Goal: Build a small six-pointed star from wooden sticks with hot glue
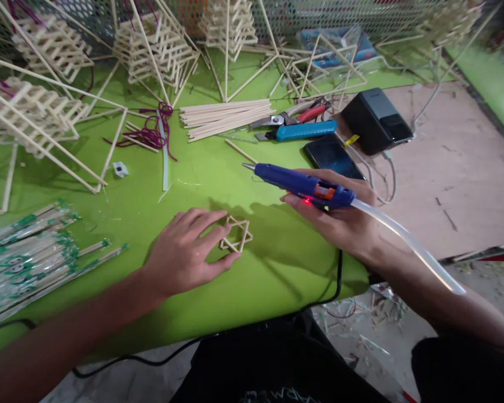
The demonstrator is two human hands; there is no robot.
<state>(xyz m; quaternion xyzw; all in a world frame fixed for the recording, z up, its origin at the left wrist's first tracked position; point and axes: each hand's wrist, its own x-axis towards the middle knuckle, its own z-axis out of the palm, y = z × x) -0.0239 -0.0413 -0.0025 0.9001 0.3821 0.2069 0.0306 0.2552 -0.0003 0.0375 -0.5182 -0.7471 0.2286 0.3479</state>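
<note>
My left hand (189,249) rests low over the green table, its fingertips and thumb on the left side of a small six-pointed star (246,237) made of thin wooden sticks. The star lies flat, partly covered by the fingers. In my right hand (340,218) is a blue hot glue gun (294,180), its metal nozzle pointing left, above and to the right of the star. A red light glows on the gun's underside. From its back end a long translucent glue stick (407,238) curves down over my right forearm.
Bare wooden sticks (222,118) lie behind, beside pliers (311,113), a blue utility knife (306,130), a phone (334,157) and a black charger box (376,120). Stick lattices (151,56) line the back. Purple cord (151,134) and wrapped chopsticks (29,257) are left. A black cable (339,277) hangs near my right wrist.
</note>
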